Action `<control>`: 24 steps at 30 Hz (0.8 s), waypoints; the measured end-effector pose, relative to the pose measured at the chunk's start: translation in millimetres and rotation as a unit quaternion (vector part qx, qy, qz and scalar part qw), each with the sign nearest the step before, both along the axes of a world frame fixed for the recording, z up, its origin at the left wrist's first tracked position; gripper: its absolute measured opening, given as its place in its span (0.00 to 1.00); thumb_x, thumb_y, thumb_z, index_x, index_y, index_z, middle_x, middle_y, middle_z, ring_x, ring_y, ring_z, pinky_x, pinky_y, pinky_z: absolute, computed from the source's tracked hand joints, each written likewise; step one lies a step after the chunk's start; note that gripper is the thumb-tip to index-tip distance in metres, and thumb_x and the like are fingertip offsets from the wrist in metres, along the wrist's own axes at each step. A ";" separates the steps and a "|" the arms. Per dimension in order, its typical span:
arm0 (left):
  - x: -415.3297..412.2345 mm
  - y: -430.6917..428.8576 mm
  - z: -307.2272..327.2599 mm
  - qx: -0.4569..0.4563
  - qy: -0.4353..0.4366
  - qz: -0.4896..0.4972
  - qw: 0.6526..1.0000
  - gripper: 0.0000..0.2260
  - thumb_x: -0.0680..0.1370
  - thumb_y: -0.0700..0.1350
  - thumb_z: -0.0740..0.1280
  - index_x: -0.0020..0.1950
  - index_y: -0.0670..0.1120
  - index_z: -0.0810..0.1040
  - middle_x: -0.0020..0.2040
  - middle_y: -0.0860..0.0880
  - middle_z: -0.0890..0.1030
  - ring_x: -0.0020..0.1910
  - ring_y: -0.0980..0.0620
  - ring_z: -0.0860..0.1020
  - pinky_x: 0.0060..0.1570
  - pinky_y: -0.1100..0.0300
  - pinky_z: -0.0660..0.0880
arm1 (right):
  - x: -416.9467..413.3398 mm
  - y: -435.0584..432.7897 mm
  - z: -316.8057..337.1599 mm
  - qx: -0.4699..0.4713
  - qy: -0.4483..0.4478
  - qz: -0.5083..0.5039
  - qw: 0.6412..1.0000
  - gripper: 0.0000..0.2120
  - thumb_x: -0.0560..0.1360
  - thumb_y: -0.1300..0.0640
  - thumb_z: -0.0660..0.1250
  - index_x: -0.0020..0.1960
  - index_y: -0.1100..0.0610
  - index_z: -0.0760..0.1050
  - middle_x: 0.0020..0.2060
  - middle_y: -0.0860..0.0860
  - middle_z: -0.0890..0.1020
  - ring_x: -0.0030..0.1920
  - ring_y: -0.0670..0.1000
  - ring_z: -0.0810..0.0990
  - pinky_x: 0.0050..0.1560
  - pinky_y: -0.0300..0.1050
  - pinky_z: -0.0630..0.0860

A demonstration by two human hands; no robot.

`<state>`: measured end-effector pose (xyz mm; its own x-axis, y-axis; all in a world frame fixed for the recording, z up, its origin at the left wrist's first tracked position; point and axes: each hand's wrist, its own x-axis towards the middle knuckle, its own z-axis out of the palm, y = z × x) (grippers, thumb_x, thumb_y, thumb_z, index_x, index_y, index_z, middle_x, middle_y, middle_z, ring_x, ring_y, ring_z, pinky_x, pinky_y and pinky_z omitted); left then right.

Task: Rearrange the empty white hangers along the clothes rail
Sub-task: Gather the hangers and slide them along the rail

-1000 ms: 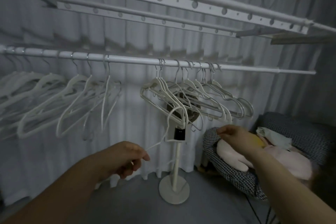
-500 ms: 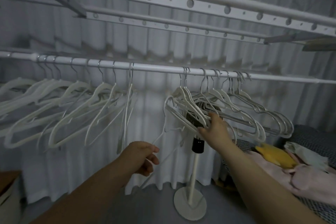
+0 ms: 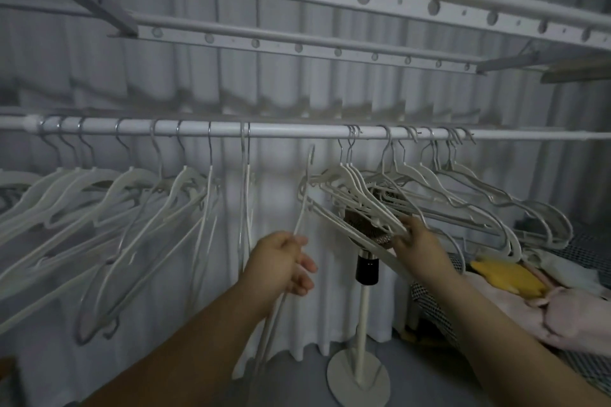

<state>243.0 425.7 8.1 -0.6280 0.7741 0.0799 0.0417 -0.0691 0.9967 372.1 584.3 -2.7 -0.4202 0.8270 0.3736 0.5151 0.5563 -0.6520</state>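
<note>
Left hand [image 3: 281, 263] pinches a loose hanger [image 3: 300, 211] by its shoulder; the hook seems to sit just under the rail [image 3: 297, 129], off it. Right hand [image 3: 420, 243] curls round the low bars of the hanger bunch [image 3: 357, 188] just right of it, hooks on the rail. Spread hangers [image 3: 139, 175] hang left of the grip.
</note>
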 end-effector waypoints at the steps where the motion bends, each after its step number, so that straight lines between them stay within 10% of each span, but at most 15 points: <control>1: -3.2 4.8 5.1 0.012 0.007 0.007 1.000 0.06 0.80 0.38 0.53 0.49 0.41 0.70 0.30 0.43 0.74 0.12 0.56 0.69 0.15 0.70 0.66 | 1.0 0.8 -0.5 0.003 0.000 0.004 1.000 0.19 0.77 0.63 0.59 0.68 0.60 0.64 0.57 0.62 0.78 0.55 0.62 0.77 0.43 0.43 0.66; 11: -33.1 44.5 44.1 0.078 0.014 0.079 0.994 0.07 0.80 0.37 0.52 0.52 0.41 0.69 0.30 0.42 0.73 0.11 0.58 0.67 0.14 0.72 0.64 | 6.8 11.2 18.4 0.099 -0.058 0.038 0.993 0.18 0.76 0.63 0.61 0.65 0.59 0.71 0.61 0.57 0.77 0.60 0.56 0.75 0.54 0.44 0.70; 20: -63.8 60.8 44.5 0.061 -0.031 0.136 0.988 0.05 0.80 0.37 0.53 0.53 0.41 0.67 0.15 0.48 0.74 0.09 0.57 0.67 0.12 0.73 0.63 | 3.2 33.2 19.6 0.097 -0.079 0.008 0.992 0.09 0.76 0.61 0.60 0.51 0.64 0.76 0.50 0.59 0.79 0.49 0.58 0.78 0.39 0.42 0.66; 24: -63.2 57.2 36.1 0.037 -0.028 0.137 0.989 0.04 0.80 0.39 0.54 0.51 0.39 0.67 0.28 0.42 0.74 0.10 0.58 0.68 0.12 0.72 0.65 | -3.5 41.2 16.6 0.139 -0.104 -0.026 0.984 0.11 0.77 0.59 0.59 0.50 0.65 0.76 0.54 0.59 0.75 0.56 0.59 0.73 0.49 0.45 0.70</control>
